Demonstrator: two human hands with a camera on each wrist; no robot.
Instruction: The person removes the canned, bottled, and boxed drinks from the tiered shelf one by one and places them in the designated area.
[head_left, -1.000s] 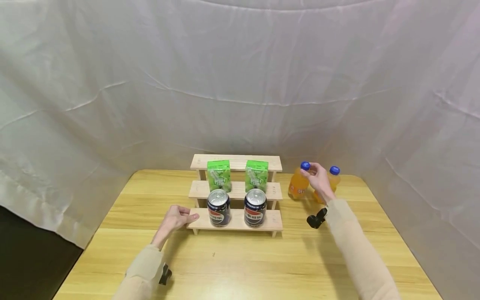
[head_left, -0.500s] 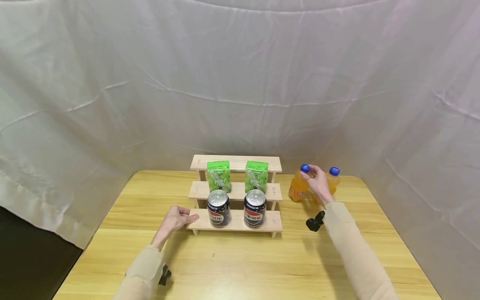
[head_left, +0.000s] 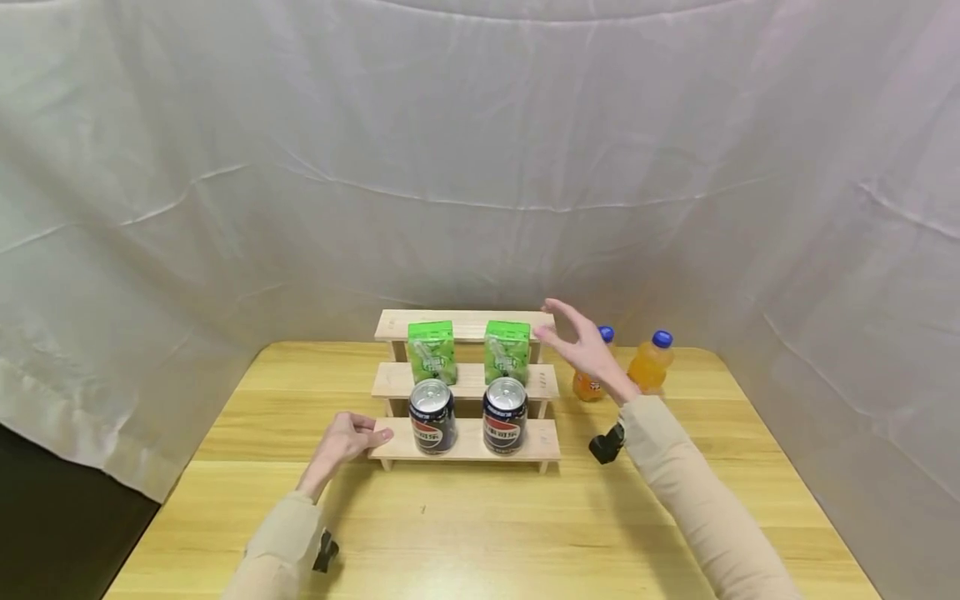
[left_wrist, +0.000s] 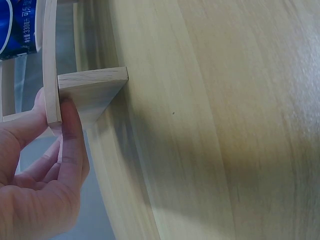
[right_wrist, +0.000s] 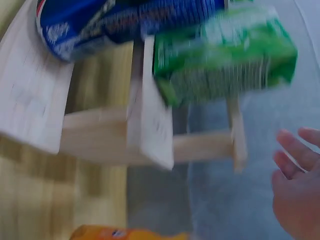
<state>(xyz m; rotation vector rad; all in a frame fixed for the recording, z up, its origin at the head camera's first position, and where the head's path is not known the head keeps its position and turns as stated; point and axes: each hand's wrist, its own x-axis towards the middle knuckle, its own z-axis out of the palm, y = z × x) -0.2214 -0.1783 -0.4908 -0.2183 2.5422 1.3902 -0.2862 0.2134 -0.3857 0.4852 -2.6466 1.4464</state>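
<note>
A three-tier wooden shelf stand [head_left: 468, 442] stands on the table. My left hand [head_left: 343, 437] pinches the left end of its lowest board between thumb and fingers, as the left wrist view also shows. My right hand [head_left: 585, 346] is held up by the right end of the top board, fingers spread and holding nothing. Behind that hand, partly hidden, an orange soda bottle [head_left: 588, 388] with a blue cap stands on the table. A second orange bottle [head_left: 651, 367] stands to its right. In the right wrist view, the blurred right hand [right_wrist: 300, 180] is apart from the stand.
Two dark blue cola cans [head_left: 432, 421] stand on the lowest board. On the middle board are two green drink cartons [head_left: 432, 354]. The wooden table [head_left: 465, 533] is enclosed by a pale grey curtain [head_left: 480, 150] at the back and sides.
My right hand has let go of the nearer orange bottle's cap and moved left and up, its fingers now spread. That bottle stays on the table. My left hand keeps its hold.
</note>
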